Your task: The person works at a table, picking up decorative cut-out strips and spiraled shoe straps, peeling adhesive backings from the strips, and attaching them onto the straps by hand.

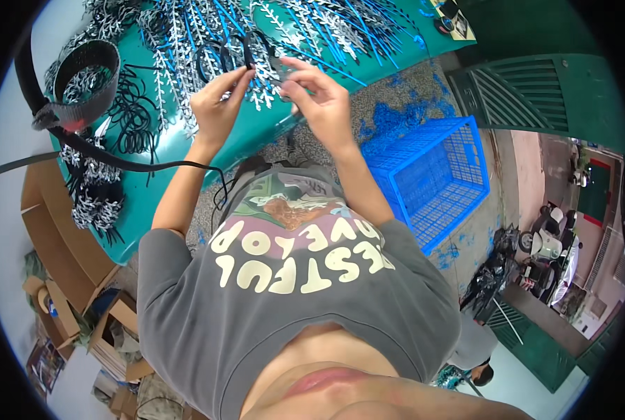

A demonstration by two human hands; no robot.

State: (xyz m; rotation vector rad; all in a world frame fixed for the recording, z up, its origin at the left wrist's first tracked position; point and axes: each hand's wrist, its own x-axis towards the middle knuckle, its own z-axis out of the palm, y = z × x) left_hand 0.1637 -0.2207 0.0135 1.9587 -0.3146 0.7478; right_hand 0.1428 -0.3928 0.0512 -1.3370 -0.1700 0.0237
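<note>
My left hand (220, 103) is closed in a pinch on a black strip (249, 54) above the green table (176, 150). To its right, my right hand (321, 101) has thumb and fingers drawn together at a dark grey thing (279, 71), too blurred to make out. The two hands are a short way apart, near the table's front edge. Just beyond them lie many silver-white leafy sprigs (263, 92) and thin blue stems (337, 47). Black loops of the same dark material show between the hands and the sprigs.
Black cord loops (132, 112) and a round dark mesh holder (88, 80) are at the left. A blue plastic crate (431, 185) stands on the floor at the right, beside blue scraps (396, 120). Cardboard boxes (67, 234) fill the lower left. Another person (475, 343) is at the lower right.
</note>
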